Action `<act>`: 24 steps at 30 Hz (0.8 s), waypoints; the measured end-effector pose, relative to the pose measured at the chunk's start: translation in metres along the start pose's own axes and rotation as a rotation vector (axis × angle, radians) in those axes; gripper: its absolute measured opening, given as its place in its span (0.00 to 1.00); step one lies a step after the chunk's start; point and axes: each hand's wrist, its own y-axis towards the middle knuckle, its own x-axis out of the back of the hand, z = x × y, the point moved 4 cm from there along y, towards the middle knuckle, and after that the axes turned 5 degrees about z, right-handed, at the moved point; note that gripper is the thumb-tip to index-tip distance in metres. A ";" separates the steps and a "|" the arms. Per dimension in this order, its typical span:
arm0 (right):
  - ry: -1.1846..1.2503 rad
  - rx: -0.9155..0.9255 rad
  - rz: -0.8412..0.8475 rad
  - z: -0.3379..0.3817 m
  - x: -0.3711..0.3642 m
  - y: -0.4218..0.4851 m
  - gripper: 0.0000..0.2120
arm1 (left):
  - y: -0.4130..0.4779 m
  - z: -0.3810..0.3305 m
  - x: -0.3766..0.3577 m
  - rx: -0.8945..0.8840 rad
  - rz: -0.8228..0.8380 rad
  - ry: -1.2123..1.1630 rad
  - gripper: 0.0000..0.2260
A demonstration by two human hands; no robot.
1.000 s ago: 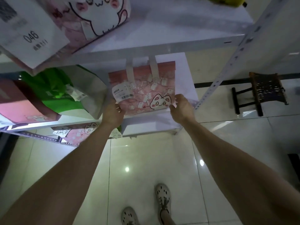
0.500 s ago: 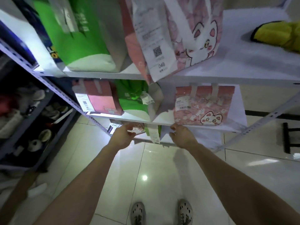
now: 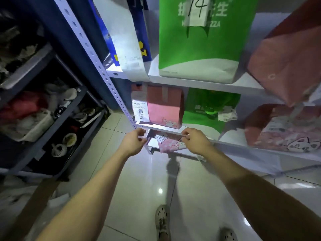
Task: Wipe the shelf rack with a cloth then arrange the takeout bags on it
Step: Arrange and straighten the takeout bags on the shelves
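The white shelf rack (image 3: 199, 83) fills the upper right. Its upper shelf carries a blue bag (image 3: 139, 37) with a long receipt, a green bag (image 3: 199, 49) marked 14 and a pink bag (image 3: 286, 63). On the middle shelf stand a pink bag (image 3: 165, 108) with a receipt, a green bag (image 3: 208, 108) and a pink cat bag (image 3: 284, 133). Another pink cat bag (image 3: 171, 144) lies on the lower shelf. My left hand (image 3: 134, 142) hangs by the rack's corner post, fingers loosely curled, holding nothing. My right hand (image 3: 194, 140) hovers at the middle shelf's front edge, also empty.
A dark metal rack (image 3: 52, 101) on the left holds bowls, dishes and a red item. A perforated grey post (image 3: 97, 65) runs between the two racks. Glossy floor tiles (image 3: 139, 188) lie below, with my shoes (image 3: 162, 221) near the bottom edge.
Both hands let go of the pink cat bag on the middle shelf and dropped to the shelf's front edge. The view swung left toward the rack's corner post.
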 end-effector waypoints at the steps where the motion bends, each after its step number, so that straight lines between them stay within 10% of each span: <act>1: -0.007 -0.004 0.000 0.012 -0.005 0.009 0.13 | 0.005 0.011 0.009 0.006 0.005 0.001 0.18; 15: -0.040 -0.048 -0.048 0.077 -0.026 0.053 0.11 | 0.044 0.069 0.059 -0.018 0.034 -0.009 0.15; 24: -0.013 -0.150 0.089 0.014 -0.111 0.041 0.11 | 0.065 0.120 -0.034 0.041 0.184 -0.056 0.12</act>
